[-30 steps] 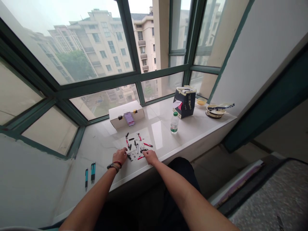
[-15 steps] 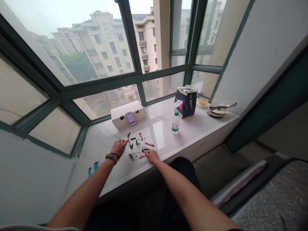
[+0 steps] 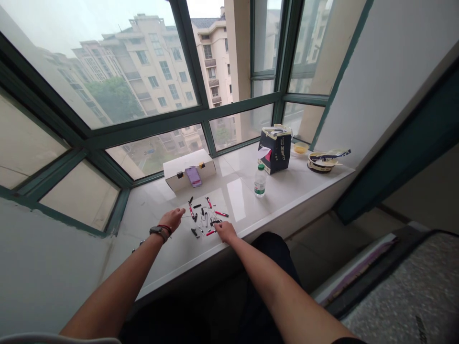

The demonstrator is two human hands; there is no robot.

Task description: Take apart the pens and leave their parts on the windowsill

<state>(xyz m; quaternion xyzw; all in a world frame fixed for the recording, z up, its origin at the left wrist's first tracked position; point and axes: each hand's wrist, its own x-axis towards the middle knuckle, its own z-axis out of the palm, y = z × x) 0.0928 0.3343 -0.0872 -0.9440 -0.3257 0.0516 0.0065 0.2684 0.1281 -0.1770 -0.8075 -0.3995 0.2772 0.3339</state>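
Observation:
My left hand [image 3: 173,220], with a watch and a red band at the wrist, is pinched on a thin pen refill [image 3: 188,216] that points right. It is at the left edge of scattered pen parts. My right hand [image 3: 225,231] rests low at the right of the parts, fingers closed beside a black piece [image 3: 215,222]; what it grips is hidden. Between the hands lie red barrels [image 3: 221,214], black caps or clips [image 3: 194,232] and small clear and silver pieces [image 3: 206,219]. My left forearm mostly covers the blue pens [image 3: 133,251].
A white box [image 3: 190,171] with a purple label stands by the window. To the right are a water bottle [image 3: 260,181] with a green cap, a dark paper bag [image 3: 275,150], a yellow bowl [image 3: 300,148] and a food bowl [image 3: 321,163]. The ledge's front edge [image 3: 247,235] runs close below my right hand.
My left hand has drawn left, away from the parts, with the thin refill in its fingers. Its forearm now hides most of the blue pens. My right hand has barely moved.

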